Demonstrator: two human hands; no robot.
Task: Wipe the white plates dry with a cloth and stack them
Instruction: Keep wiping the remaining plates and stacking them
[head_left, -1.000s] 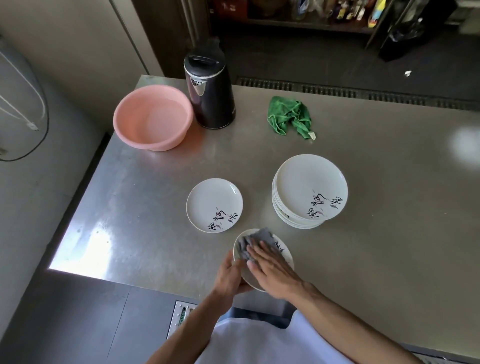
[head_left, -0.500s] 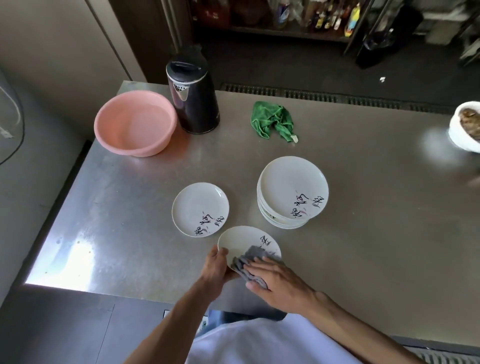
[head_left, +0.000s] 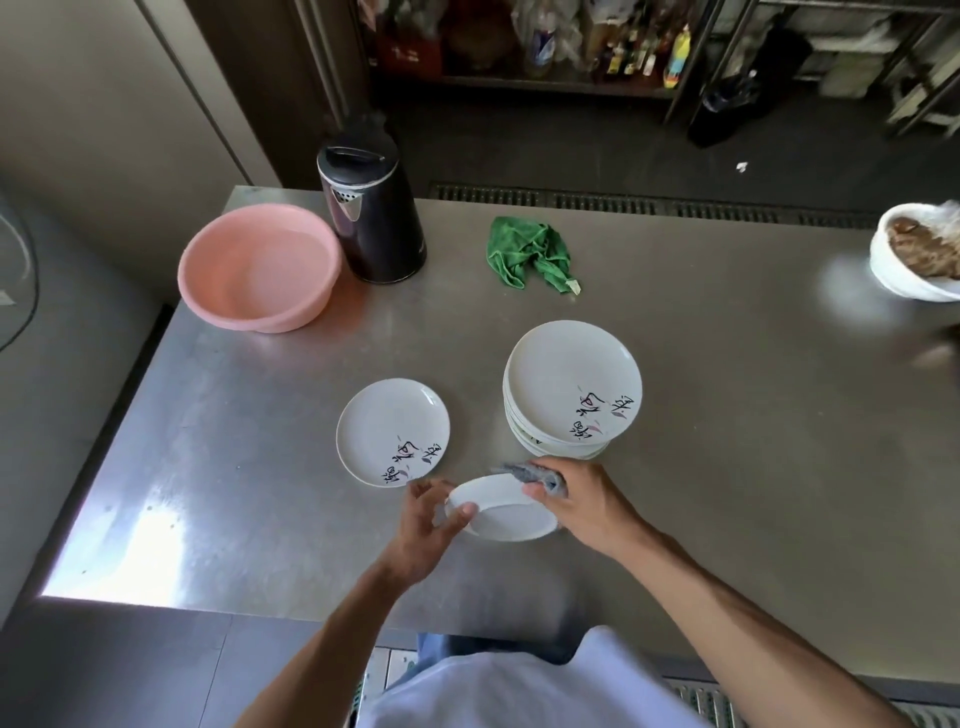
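I see one white plate tilted above the counter, with a bunched grey cloth against its far rim. To its left a single plate lies flat, ink marks up; to its right stands the stack of plates.

The right hand hides most of the grey cloth.

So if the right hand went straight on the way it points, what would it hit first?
Probably the single plate lying left of the stack: the right hand, gripping the grey cloth at the far rim of the held plate, points toward it. Depth is unclear.
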